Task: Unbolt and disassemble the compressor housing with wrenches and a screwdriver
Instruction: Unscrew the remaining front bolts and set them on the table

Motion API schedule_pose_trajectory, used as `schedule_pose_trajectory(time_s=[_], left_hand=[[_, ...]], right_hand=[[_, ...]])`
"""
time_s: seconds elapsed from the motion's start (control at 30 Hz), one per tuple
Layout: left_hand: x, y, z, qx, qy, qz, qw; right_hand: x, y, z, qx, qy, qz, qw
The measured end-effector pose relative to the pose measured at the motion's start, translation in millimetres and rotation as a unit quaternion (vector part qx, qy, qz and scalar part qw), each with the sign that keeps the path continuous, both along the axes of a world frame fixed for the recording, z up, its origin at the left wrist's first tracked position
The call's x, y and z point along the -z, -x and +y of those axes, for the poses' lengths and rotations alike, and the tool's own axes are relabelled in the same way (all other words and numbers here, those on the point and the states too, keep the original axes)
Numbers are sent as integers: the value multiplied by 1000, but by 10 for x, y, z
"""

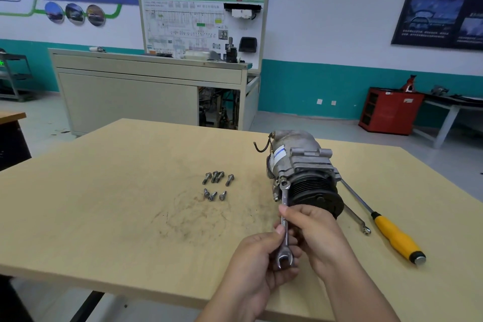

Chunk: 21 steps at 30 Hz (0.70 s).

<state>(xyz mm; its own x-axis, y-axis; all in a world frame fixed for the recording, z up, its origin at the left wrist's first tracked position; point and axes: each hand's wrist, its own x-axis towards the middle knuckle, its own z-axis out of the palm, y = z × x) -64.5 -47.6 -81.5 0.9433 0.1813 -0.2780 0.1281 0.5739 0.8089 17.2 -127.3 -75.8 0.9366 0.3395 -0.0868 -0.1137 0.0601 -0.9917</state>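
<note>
- Seven bolts (217,185), 9 o'clock of one compressor (300,167).
- Left hand (253,264) and right hand (316,232) both gripping held wrench (285,196), perhaps seated on a bolt.
- Spare wrench (355,217) and one screwdriver (397,238) at 4 o'clock; table (104,191) edge close at 6.

On the compressor's (300,165) right, the tip of the screwdriver (397,238) and the far end of the second wrench (356,218) vanish beneath its body. In front of it, the left hand (256,261) and right hand (318,232) cover much of the held wrench (285,198) — its upper end hides whatever it grips. Both forearms run off the bottom edge.
</note>
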Motion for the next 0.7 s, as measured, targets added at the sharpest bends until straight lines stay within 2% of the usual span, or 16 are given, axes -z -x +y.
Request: schedule_pose_trajectory(time_s=[0.1,0.23,0.3,0.47,0.7], left_hand=[[37,-9,3,-1,49,10,999],[99,-13,-7,11,95,24,995],[124,-18,9,21,50,18,998],[156,-60,-19,3,-147,-11,989],[211,-131,-118,5,-212,-11,977]], right_hand=[[22,-28,-44,-54,-43,64,996],[95,-42,-18,-50,-53,70,995],[109,-48,0,-37,-49,66,996],[141,-48,8,-7,-44,64,997],[120,-34,-13,28,17,-7,999]])
